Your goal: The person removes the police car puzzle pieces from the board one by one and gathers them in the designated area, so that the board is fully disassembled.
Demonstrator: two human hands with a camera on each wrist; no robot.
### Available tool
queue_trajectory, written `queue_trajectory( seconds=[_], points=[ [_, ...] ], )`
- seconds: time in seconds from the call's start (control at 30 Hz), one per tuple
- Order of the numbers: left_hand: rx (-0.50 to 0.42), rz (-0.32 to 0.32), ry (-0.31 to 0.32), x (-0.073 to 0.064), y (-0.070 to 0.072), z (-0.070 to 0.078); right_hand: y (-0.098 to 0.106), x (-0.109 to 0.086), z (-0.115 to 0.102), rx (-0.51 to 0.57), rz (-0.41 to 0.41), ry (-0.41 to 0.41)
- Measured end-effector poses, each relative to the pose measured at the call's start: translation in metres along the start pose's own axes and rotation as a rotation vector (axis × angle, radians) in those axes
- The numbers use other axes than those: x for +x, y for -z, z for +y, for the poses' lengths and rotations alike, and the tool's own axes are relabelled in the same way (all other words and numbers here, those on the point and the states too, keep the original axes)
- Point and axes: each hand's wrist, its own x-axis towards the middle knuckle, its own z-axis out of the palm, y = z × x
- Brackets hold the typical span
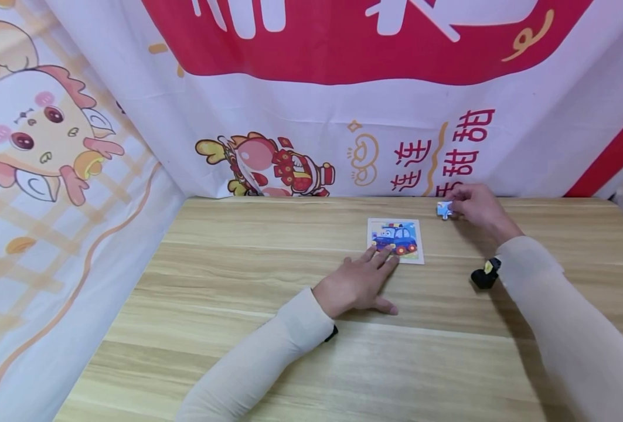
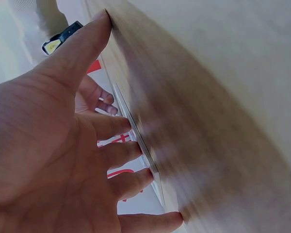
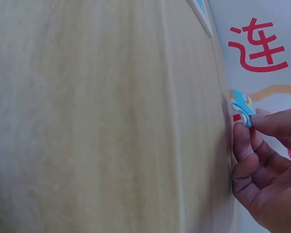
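A small square puzzle with a blue cartoon car and a white border lies flat near the back of the table. My left hand rests with fingers spread, several fingertips on the puzzle's near left edge and the thumb out on the table. In the left wrist view the puzzle shows edge-on under the fingertips. To the right of the puzzle, my right hand pinches a light blue puzzle piece between thumb and finger. The right wrist view shows this piece standing out past the fingertips, low by the table's back.
The wood-grain table runs back to a white and red printed curtain. Another printed cloth hangs along the left side. A black wrist-worn device sits below the right sleeve.
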Motion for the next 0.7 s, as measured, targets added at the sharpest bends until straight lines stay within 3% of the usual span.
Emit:
queue_trajectory(
  seconds=[0.7],
  points=[
    [0.012, -0.004, -0.001, -0.0006, 0.0001, 0.0005, -0.0028, 0.0040, 0.0013, -0.084, -0.006, -0.026]
  ],
)
